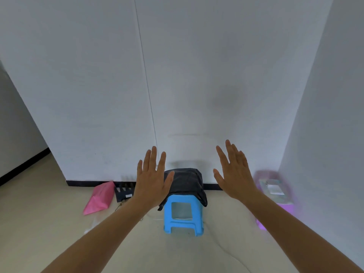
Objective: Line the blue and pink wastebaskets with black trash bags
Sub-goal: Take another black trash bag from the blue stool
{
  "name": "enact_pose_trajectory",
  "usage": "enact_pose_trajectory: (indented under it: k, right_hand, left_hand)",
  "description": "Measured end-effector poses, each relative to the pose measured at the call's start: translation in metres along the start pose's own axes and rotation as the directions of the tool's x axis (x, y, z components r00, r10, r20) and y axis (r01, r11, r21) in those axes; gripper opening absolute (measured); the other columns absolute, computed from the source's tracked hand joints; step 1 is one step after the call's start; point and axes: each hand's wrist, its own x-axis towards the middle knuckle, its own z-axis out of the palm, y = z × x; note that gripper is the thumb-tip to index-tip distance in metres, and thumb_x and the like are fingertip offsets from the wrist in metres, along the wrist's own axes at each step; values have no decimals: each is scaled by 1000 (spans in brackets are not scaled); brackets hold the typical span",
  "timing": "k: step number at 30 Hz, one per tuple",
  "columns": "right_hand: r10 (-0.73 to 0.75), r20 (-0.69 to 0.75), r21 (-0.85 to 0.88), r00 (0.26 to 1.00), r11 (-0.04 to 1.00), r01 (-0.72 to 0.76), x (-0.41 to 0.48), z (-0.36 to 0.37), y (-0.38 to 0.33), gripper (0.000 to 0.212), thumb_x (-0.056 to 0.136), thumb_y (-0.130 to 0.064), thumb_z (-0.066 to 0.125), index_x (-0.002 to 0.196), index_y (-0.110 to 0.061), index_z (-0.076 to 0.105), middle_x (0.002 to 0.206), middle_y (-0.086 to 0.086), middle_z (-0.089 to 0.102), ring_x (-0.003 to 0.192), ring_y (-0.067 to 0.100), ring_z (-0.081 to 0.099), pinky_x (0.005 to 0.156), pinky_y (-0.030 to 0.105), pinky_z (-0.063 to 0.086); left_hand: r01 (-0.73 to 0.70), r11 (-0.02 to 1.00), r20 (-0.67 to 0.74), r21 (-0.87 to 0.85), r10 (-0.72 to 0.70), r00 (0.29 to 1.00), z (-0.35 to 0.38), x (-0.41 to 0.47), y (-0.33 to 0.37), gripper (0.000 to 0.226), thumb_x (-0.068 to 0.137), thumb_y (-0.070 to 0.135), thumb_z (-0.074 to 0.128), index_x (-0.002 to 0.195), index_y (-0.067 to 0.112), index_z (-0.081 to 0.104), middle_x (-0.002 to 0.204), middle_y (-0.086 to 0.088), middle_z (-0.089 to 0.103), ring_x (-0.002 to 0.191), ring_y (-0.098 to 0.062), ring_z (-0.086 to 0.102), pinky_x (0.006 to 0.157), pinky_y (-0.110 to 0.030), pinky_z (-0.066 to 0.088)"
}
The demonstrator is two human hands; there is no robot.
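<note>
Black trash bags (186, 181) lie draped over the top of a blue plastic stool (182, 214) by the wall. A pink-purple wastebasket (275, 196) stands on the floor to the right, blurred, with white and pale items inside. No blue wastebasket shows. My left hand (152, 181) is raised in front of the stool's left side, fingers straight and spread, holding nothing. My right hand (234, 172) is raised to the right of the bags, fingers straight, also empty. Neither hand touches the bags.
A pink bag (99, 198) lies on the floor at the left by the baseboard. Beside it sits a black object (124, 192) with a thin cord. A white cable (226, 251) trails across the beige floor. White walls close in behind and at the right.
</note>
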Motion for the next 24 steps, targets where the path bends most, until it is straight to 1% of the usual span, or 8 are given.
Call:
enact_pose_trajectory:
  k: [3,7,12,16,19,21,22,24]
  right_hand:
    - [33,78,-22,996,999,-31,72,40,29,77,97,-44,45,157,-16,6,163,18,-5,150,37,6,121,51,13]
    - [68,155,0,986,998,-69,162,91,52,76,99,-44,42,157,-16,2,163,17,-7,150,36,3,121,49,10]
    - [53,256,-6,965,999,-53,242,178,68,74,100,-47,37,157,-17,-1,163,16,-10,151,34,0,122,49,7]
    - [98,338,-48,936,995,-87,296,262,85,73,100,-49,33,156,-17,-2,163,15,-10,151,33,0,122,49,6]
    - [150,435,-92,888,988,-122,332,321,94,74,100,-50,33,156,-17,-2,164,15,-8,151,33,2,122,49,7]
    - [179,499,-107,848,984,-145,351,359,100,73,100,-48,35,156,-17,1,164,16,-3,150,34,5,121,48,9]
    - [181,519,-103,836,983,-150,358,373,101,72,100,-47,37,156,-16,5,163,17,2,149,34,9,120,48,13]
    - [195,579,-78,791,980,-184,368,410,103,68,98,-43,42,154,-15,15,161,18,16,146,35,22,116,47,25]
  left_hand:
    - [-8,997,72,74,3,997,35,75,-14,72,96,57,13,154,16,4,161,-14,-12,148,-30,-9,117,-54,14]
    - [26,998,80,52,-30,996,71,154,-41,68,98,53,24,154,14,14,161,-16,0,149,-33,1,117,-54,16]
    - [91,993,168,75,-103,980,146,224,-98,75,92,55,13,152,11,23,160,-18,8,148,-35,10,115,-56,22]
    - [102,992,242,73,-117,963,227,289,-145,83,91,61,2,151,9,24,160,-20,11,147,-37,13,114,-56,23]
    - [104,994,321,44,-112,940,286,336,-173,70,96,52,25,151,9,24,160,-20,10,147,-37,12,115,-57,22]
    - [104,994,376,28,-107,920,330,364,-190,67,97,48,38,151,9,25,159,-20,12,147,-37,13,114,-56,23]
    - [93,995,411,31,-98,906,348,372,-195,67,97,47,38,151,10,24,159,-20,12,147,-36,12,115,-54,23]
    - [64,998,533,26,-68,843,391,384,-205,65,98,47,32,151,12,21,160,-18,10,148,-33,9,116,-50,22]
